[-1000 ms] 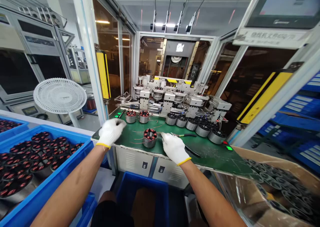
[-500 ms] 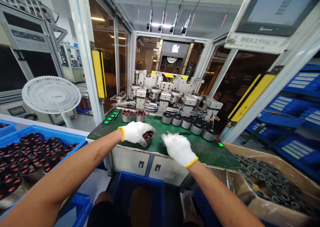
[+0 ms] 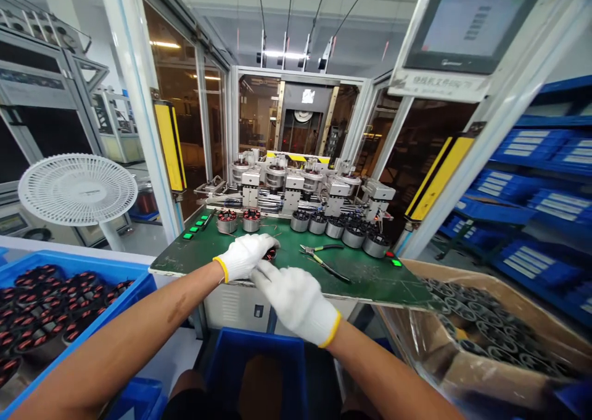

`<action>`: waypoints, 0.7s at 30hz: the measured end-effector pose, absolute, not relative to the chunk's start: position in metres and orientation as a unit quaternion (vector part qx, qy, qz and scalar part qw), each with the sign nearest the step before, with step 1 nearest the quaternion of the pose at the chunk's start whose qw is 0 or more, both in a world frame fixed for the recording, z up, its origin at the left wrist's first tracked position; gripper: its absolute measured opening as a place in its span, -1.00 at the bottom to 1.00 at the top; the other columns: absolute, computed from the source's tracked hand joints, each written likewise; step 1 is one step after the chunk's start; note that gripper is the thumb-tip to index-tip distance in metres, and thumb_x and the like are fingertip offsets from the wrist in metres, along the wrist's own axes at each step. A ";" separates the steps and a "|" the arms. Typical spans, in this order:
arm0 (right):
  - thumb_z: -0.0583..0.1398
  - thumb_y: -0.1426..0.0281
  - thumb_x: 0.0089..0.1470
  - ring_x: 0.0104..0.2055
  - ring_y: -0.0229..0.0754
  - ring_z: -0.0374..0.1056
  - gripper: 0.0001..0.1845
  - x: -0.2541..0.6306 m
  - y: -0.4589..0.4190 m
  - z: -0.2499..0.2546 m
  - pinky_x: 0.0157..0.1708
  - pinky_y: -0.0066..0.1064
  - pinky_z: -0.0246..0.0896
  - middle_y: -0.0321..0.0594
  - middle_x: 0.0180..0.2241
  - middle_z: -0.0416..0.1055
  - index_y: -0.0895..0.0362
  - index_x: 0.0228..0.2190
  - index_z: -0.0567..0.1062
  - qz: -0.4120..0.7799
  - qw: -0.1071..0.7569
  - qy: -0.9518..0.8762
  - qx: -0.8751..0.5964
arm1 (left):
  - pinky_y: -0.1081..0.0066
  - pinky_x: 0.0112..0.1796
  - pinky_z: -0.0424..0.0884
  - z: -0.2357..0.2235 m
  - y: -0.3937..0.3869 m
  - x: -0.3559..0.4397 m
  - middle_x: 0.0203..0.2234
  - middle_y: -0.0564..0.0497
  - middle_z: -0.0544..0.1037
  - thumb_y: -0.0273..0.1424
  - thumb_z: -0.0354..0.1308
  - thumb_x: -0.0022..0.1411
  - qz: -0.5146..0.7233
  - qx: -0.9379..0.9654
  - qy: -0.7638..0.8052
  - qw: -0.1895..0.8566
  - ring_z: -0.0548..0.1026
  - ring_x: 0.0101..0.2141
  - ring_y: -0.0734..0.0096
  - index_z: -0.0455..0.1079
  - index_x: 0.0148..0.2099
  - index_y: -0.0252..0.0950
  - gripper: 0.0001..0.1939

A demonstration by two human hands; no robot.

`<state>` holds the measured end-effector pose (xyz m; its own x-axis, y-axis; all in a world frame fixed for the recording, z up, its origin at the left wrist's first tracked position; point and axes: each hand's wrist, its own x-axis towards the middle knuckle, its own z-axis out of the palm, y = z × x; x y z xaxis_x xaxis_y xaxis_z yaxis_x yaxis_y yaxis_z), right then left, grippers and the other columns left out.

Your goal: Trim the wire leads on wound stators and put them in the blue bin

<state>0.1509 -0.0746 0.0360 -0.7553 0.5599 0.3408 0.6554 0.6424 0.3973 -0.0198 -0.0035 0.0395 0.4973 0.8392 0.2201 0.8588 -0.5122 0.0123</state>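
My left hand [image 3: 247, 255], in a white knit glove, is closed around a motor stator [image 3: 271, 255] with copper windings, near the front edge of the green worktop. Most of the stator is hidden by the gloves. My right hand [image 3: 296, 296], also gloved, meets it from the right, fingers pressed together against the stator's near side and my left fingers. What its fingertips pinch is hidden. To the right, a pair of cutting pliers [image 3: 311, 251] with green-and-black handles lies with its handles spread.
Two wound stators [image 3: 251, 220] stand at the back left; several unwound stators [image 3: 335, 227] form a row before the winding machine [image 3: 293, 192]. A blue crate [image 3: 139, 269] of wound stators is left, a carton [image 3: 485, 370] of cores right. Yellow light barriers [image 3: 170, 148] flank the bench.
My right hand has moved left, from beside the pliers to the stator in my left hand, leaving the pliers in full view. The camera view has shifted slightly.
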 end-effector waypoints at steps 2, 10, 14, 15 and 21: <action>-0.19 0.39 0.30 -0.42 -0.26 0.26 -0.60 0.139 -0.072 0.028 -0.53 -0.39 0.00 -0.16 -0.01 0.33 0.00 0.01 0.30 -0.251 0.109 -0.905 -0.325 | 0.36 -0.31 0.40 0.039 -0.003 -0.018 -0.11 -0.03 0.49 -0.40 0.12 0.07 -0.084 -0.856 -0.507 0.057 0.52 -0.23 0.19 0.28 0.06 -0.09 -0.55; -0.09 0.37 0.25 -0.38 -0.19 0.30 -0.67 0.152 -0.054 0.011 -0.43 -0.40 0.12 -0.13 -0.37 0.41 0.09 -0.14 0.43 -0.106 0.165 -0.915 -0.353 | 0.33 -0.26 0.39 0.042 -0.009 -0.017 -0.09 -0.05 0.46 -0.25 0.19 0.00 -0.104 -0.861 -0.495 0.044 0.48 -0.16 0.14 0.28 0.06 -0.13 -0.48; -0.08 0.32 0.20 -0.55 -0.30 0.22 -0.66 0.164 -0.018 0.024 -0.52 -0.50 0.13 -0.28 -0.52 0.36 0.15 -0.20 0.44 0.206 0.330 -0.814 -0.432 | 0.35 -0.30 0.38 0.044 -0.011 -0.017 -0.17 -0.03 0.47 -0.11 0.16 0.02 -0.102 -0.867 -0.487 0.036 0.47 -0.20 0.17 0.32 -0.02 -0.17 -0.53; -0.07 0.31 0.18 -0.60 -0.33 0.17 -0.65 0.165 -0.009 0.026 -0.59 -0.52 0.09 -0.32 -0.55 0.33 0.17 -0.21 0.44 0.284 0.352 -0.775 -0.441 | 0.35 -0.31 0.37 0.044 -0.011 -0.017 -0.18 -0.03 0.47 -0.10 0.16 0.02 -0.098 -0.863 -0.494 0.036 0.47 -0.20 0.17 0.33 -0.04 -0.17 -0.53; -0.02 0.21 0.14 -0.66 -0.37 0.17 -0.62 0.170 0.009 0.024 -0.66 -0.52 0.05 -0.29 -0.40 0.43 0.13 -0.16 0.43 0.368 0.391 -0.693 -0.481 | 0.35 -0.22 0.35 0.039 -0.009 -0.016 -0.13 0.01 0.47 -0.13 0.17 0.01 -0.120 -0.861 -0.493 0.029 0.46 -0.15 0.19 0.35 -0.02 -0.10 -0.55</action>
<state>0.1705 0.0088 0.0244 -0.2320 0.9544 0.1880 0.3780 0.2665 -0.8866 -0.0157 -0.0095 0.0393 0.4840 0.8427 0.2357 0.8567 -0.5112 0.0685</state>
